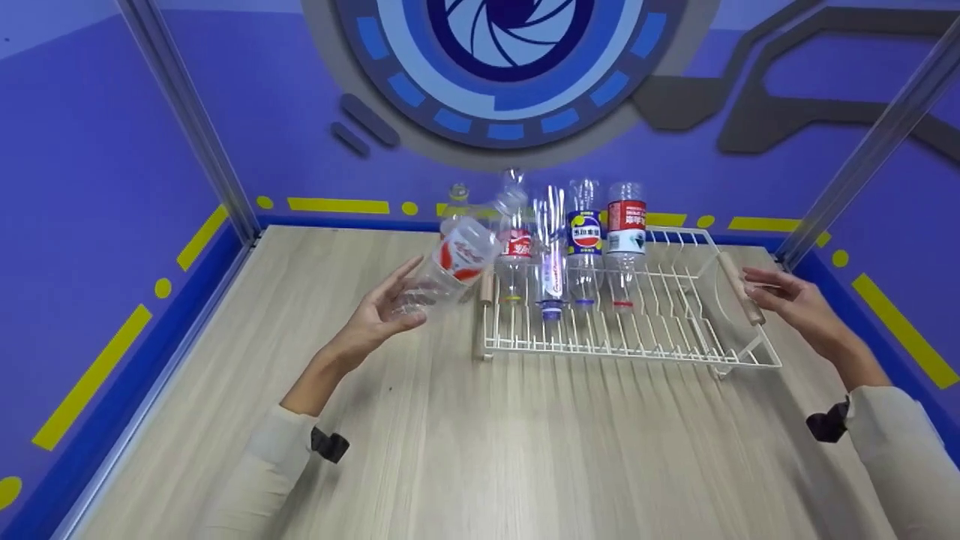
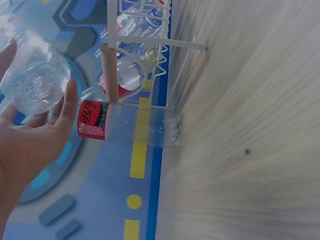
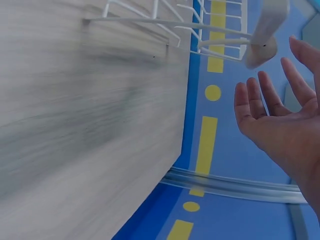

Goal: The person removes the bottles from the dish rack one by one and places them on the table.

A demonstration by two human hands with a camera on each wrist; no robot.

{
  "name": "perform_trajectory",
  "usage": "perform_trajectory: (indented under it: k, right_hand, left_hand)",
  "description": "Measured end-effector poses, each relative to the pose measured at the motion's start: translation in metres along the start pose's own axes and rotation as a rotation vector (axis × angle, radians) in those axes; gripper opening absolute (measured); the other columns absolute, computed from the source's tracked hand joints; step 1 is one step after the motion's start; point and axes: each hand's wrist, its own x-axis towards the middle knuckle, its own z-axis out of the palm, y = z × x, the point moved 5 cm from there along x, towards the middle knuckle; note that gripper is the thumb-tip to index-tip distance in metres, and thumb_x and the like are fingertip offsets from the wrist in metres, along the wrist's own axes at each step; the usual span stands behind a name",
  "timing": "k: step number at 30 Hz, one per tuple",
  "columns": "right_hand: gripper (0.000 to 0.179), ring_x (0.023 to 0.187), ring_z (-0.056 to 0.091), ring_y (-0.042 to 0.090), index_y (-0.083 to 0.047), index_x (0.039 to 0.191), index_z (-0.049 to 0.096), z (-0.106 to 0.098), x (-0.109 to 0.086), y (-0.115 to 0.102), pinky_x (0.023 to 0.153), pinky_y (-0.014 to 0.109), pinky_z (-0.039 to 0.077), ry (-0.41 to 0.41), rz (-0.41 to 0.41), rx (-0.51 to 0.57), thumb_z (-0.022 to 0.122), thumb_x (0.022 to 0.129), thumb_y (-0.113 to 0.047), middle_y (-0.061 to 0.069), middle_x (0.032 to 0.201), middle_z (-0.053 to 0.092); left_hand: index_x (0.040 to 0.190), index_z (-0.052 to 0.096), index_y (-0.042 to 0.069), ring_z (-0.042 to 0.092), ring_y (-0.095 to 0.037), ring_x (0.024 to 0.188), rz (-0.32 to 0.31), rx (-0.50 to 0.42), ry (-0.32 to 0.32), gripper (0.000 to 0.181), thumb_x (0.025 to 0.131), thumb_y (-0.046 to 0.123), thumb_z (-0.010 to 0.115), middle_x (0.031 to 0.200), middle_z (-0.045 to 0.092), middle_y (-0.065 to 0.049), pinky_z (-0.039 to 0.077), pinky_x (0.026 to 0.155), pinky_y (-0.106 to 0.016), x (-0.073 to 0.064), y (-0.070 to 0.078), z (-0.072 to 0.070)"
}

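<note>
Pale sleeves reach over the worktop; left hand, fingers wrapped round a clear bottle tilted by the rack, probably cupped low for control; right hand, fingers loose and empty, beside the wooden handle; other bottles perch neck-down inside, seemingly for steadiness.
</note>
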Motion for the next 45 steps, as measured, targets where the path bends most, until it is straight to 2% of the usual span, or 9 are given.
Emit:
perform_trajectory:
  k: [5, 11, 17, 21, 26, 29, 34, 38, 45]
  right_hand:
    - [0.049, 0.106, 0.063, -0.010, -0.002, 0.153, 0.044, 0.000, -0.002, 0.009, 0.086, 0.008, 0.051, -0.005, 0.021, 0.010, 0.054, 0.106, -0.016, -0.026, 0.125, 0.062]
    - [0.051, 0.107, 0.063, -0.012, -0.003, 0.154, 0.043, 0.003, 0.000, 0.012, 0.086, 0.009, 0.051, -0.016, 0.045, 0.004, 0.054, 0.107, -0.019, -0.029, 0.125, 0.061]
    - [0.051, 0.107, 0.063, -0.012, -0.006, 0.154, 0.043, 0.002, -0.001, 0.016, 0.085, 0.010, 0.052, -0.010, 0.074, 0.035, 0.055, 0.107, -0.021, -0.030, 0.124, 0.061]
    - [0.050, 0.107, 0.063, -0.010, -0.007, 0.154, 0.044, 0.002, -0.004, 0.018, 0.084, 0.011, 0.053, -0.016, 0.082, 0.073, 0.055, 0.107, -0.018, -0.029, 0.125, 0.062]
    - [0.049, 0.107, 0.064, -0.009, -0.007, 0.153, 0.045, 0.001, -0.005, 0.019, 0.083, 0.012, 0.053, -0.018, 0.088, 0.109, 0.056, 0.106, -0.017, -0.027, 0.124, 0.064]
    - [0.050, 0.106, 0.063, -0.010, -0.007, 0.154, 0.045, 0.000, -0.006, 0.020, 0.083, 0.011, 0.053, -0.014, 0.097, 0.093, 0.056, 0.106, -0.018, -0.029, 0.123, 0.063]
    - [0.050, 0.106, 0.063, -0.011, -0.008, 0.154, 0.044, 0.000, -0.005, 0.020, 0.084, 0.011, 0.053, -0.013, 0.106, 0.069, 0.055, 0.107, -0.019, -0.030, 0.123, 0.062]
    - [0.049, 0.106, 0.064, -0.008, -0.008, 0.153, 0.045, 0.002, -0.001, 0.019, 0.083, 0.013, 0.054, -0.021, 0.095, 0.103, 0.055, 0.106, -0.016, -0.027, 0.124, 0.064]
    - [0.048, 0.107, 0.064, -0.007, -0.007, 0.153, 0.046, 0.002, -0.004, 0.016, 0.083, 0.013, 0.055, -0.032, 0.090, 0.136, 0.055, 0.106, -0.015, -0.025, 0.125, 0.065]
  left_hand:
    - [0.164, 0.017, 0.015, 0.039, -0.036, 0.147, -0.007, -0.152, 0.103, 0.088, 0.094, 0.002, 0.068, 0.162, 0.032, -0.017, 0.052, 0.106, -0.030, 0.006, -0.007, -0.006]
    - [0.161, 0.026, 0.013, 0.044, -0.032, 0.142, 0.029, -0.057, 0.204, 0.083, 0.092, 0.002, 0.071, 0.155, 0.043, -0.015, 0.048, 0.108, -0.029, 0.016, -0.012, -0.019]
    - [0.157, 0.036, 0.014, 0.051, -0.027, 0.134, 0.120, 0.000, 0.217, 0.077, 0.091, -0.004, 0.070, 0.150, 0.051, -0.023, 0.045, 0.107, -0.035, 0.028, -0.021, -0.028]
    - [0.156, 0.035, 0.012, 0.057, -0.019, 0.128, 0.105, -0.097, 0.212, 0.076, 0.091, -0.005, 0.069, 0.149, 0.051, -0.020, 0.052, 0.103, -0.030, 0.029, -0.029, -0.028]
    - [0.151, 0.034, 0.014, 0.060, -0.019, 0.126, 0.072, -0.226, 0.257, 0.077, 0.088, -0.010, 0.070, 0.140, 0.055, -0.010, 0.057, 0.099, -0.032, 0.031, -0.035, -0.028]
    - [0.149, 0.034, 0.017, 0.057, -0.021, 0.129, 0.032, -0.179, 0.289, 0.077, 0.087, -0.009, 0.072, 0.140, 0.056, -0.009, 0.056, 0.099, -0.029, 0.034, -0.038, -0.030]
    - [0.153, 0.035, 0.011, 0.053, -0.029, 0.132, 0.017, 0.014, 0.325, 0.078, 0.087, -0.006, 0.074, 0.145, 0.055, -0.019, 0.051, 0.099, -0.024, 0.038, -0.042, -0.036]
    - [0.154, 0.036, 0.006, 0.055, -0.033, 0.130, -0.010, 0.127, 0.377, 0.082, 0.085, -0.004, 0.078, 0.143, 0.055, -0.020, 0.050, 0.104, -0.032, 0.041, -0.048, -0.043]
    - [0.155, 0.035, 0.007, 0.051, -0.040, 0.136, -0.123, 0.256, 0.426, 0.089, 0.081, 0.003, 0.084, 0.145, 0.051, -0.022, 0.043, 0.116, -0.050, 0.050, -0.059, -0.050]
